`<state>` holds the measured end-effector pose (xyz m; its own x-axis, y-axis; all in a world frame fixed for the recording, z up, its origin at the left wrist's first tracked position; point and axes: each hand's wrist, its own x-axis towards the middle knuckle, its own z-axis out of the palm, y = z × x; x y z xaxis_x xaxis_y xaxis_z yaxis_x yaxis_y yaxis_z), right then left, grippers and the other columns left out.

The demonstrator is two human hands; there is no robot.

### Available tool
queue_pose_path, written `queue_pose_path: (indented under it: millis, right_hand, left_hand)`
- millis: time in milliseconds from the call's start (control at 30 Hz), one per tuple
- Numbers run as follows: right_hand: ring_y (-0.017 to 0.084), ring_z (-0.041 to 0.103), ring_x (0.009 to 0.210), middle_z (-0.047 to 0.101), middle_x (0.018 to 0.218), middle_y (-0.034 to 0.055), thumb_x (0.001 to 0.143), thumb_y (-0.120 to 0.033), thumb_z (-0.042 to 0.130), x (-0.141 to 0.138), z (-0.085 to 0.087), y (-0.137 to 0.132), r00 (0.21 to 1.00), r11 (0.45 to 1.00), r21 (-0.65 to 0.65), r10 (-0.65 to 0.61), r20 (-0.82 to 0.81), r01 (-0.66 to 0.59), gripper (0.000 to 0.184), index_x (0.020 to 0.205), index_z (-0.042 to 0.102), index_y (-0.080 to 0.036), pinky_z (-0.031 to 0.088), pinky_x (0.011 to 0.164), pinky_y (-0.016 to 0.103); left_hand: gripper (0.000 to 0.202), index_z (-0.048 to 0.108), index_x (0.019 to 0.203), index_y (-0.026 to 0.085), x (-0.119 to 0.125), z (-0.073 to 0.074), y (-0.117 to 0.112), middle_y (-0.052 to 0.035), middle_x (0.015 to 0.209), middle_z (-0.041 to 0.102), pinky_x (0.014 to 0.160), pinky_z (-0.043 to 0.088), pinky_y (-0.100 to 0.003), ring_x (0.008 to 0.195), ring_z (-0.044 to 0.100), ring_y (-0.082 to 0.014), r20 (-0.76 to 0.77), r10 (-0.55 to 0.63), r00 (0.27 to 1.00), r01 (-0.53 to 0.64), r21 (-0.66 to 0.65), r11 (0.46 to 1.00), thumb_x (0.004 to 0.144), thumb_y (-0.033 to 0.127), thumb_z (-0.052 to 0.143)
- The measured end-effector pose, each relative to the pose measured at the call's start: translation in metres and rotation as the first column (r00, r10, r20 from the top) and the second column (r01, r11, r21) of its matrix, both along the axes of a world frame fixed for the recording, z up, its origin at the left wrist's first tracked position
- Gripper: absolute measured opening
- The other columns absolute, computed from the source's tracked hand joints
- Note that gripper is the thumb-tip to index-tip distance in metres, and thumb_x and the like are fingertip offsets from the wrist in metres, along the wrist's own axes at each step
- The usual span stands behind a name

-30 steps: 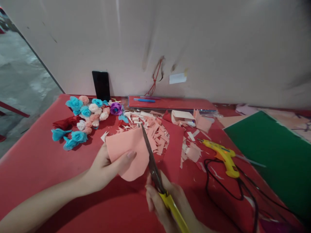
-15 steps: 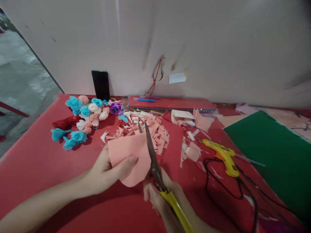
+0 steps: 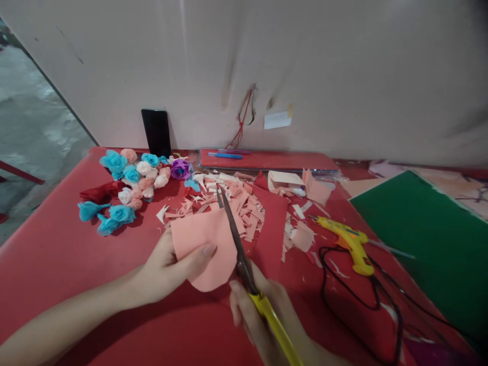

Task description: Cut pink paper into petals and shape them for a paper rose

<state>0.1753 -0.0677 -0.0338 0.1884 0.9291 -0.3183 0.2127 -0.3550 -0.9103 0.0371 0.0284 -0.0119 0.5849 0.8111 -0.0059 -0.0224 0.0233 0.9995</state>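
Observation:
My left hand (image 3: 168,267) pinches a pink paper sheet (image 3: 206,246) with a rounded lower edge, thumb on top, just above the red table (image 3: 57,254). My right hand (image 3: 263,320) grips yellow-handled scissors (image 3: 244,264); the blades run along the sheet's right edge, slightly parted at the tips. Behind the sheet lies a heap of pink paper scraps (image 3: 236,198).
Paper flowers (image 3: 129,185) in blue, pink, white and purple cluster at the back left. A black phone (image 3: 156,133) leans on the wall. A yellow glue gun (image 3: 348,244) with a black cord lies right, beside a green sheet (image 3: 423,244). A red tray (image 3: 267,160) holds pens.
The scissor blades opened wide around the sheet's right edge, then closed most of the way along it. My left hand shifted the sheet slightly right.

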Motion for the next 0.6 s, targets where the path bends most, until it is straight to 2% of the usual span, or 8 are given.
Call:
queue_pose_path:
  millis: [100,167,267,367,433,500,600]
  right_hand:
    - [0.006,0.038,0.027,0.040,0.036,-0.0061,0.075,-0.040,0.054,0.001,0.004,0.005,0.999,1.000,-0.019,-0.003,-0.032,0.002,0.028,0.056,0.047,-0.021,0.028,0.030,0.017]
    - [0.005,0.036,0.027,0.043,0.038,-0.0061,0.076,-0.039,0.054,0.002,0.008,0.009,0.999,1.000,-0.014,-0.014,-0.044,0.014,0.023,0.063,0.048,-0.020,0.026,0.030,0.017]
    - [0.004,0.035,0.029,0.049,0.042,-0.0052,0.078,-0.038,0.050,0.001,0.015,0.016,0.998,0.999,0.017,-0.039,-0.057,0.040,0.019,0.074,0.049,-0.020,0.025,0.030,0.016]
    - [0.003,0.031,0.030,0.049,0.042,-0.0062,0.073,-0.036,0.054,0.002,0.024,0.024,0.975,0.988,0.057,-0.134,-0.179,0.146,0.018,0.075,0.048,-0.019,0.024,0.032,0.015]
    - [0.003,0.027,0.030,0.044,0.039,-0.0078,0.070,-0.035,0.057,0.005,0.028,0.029,0.947,0.979,0.042,-0.179,-0.268,0.197,0.018,0.070,0.049,-0.018,0.021,0.031,0.015]
    - [0.004,0.027,0.031,0.038,0.035,-0.0082,0.068,-0.035,0.056,0.010,0.031,0.033,0.941,0.982,0.007,-0.178,-0.289,0.188,0.022,0.058,0.049,-0.018,0.023,0.032,0.017]
    - [0.006,0.032,0.034,0.036,0.037,-0.0071,0.063,-0.035,0.061,0.021,0.028,0.038,0.935,0.982,0.024,-0.168,-0.313,0.185,0.027,0.047,0.046,-0.019,0.027,0.034,0.019]
  left_hand:
    - [0.019,0.064,0.073,0.013,-0.003,-0.002,0.004,-0.0044,0.068,0.064,0.052,0.047,-0.018,0.061,0.058,-0.0135,-0.046,-0.033,0.998,0.036,0.074,0.997,0.079,0.027,0.051]
    - [0.019,0.062,0.071,0.013,-0.004,-0.002,0.006,-0.0039,0.067,0.062,0.050,0.045,-0.017,0.060,0.056,-0.0128,-0.070,-0.024,0.997,0.031,0.103,0.994,0.079,0.026,0.051]
    - [0.020,0.060,0.068,0.013,-0.004,-0.002,0.007,-0.0027,0.064,0.059,0.047,0.043,-0.016,0.057,0.054,-0.0111,-0.072,-0.016,0.997,0.024,0.102,0.995,0.079,0.026,0.051]
    - [0.018,0.059,0.068,0.013,-0.003,-0.003,0.006,-0.0016,0.064,0.059,0.050,0.043,-0.015,0.057,0.053,-0.0103,-0.026,-0.041,0.999,0.043,0.073,0.996,0.079,0.025,0.051]
    - [0.018,0.059,0.068,0.013,-0.003,-0.004,0.005,-0.0012,0.064,0.059,0.052,0.044,-0.016,0.057,0.053,-0.0101,0.000,-0.048,0.999,0.048,0.030,0.998,0.078,0.026,0.053]
    - [0.018,0.060,0.070,0.013,-0.004,-0.005,0.005,-0.0015,0.064,0.060,0.052,0.044,-0.017,0.058,0.053,-0.0106,0.003,-0.061,0.998,0.061,-0.066,0.996,0.077,0.028,0.054]
    - [0.020,0.062,0.079,0.013,-0.004,-0.004,0.004,-0.0030,0.068,0.062,0.051,0.044,-0.018,0.059,0.055,-0.0120,-0.020,-0.182,0.983,0.173,-0.227,0.958,0.076,0.032,0.056]
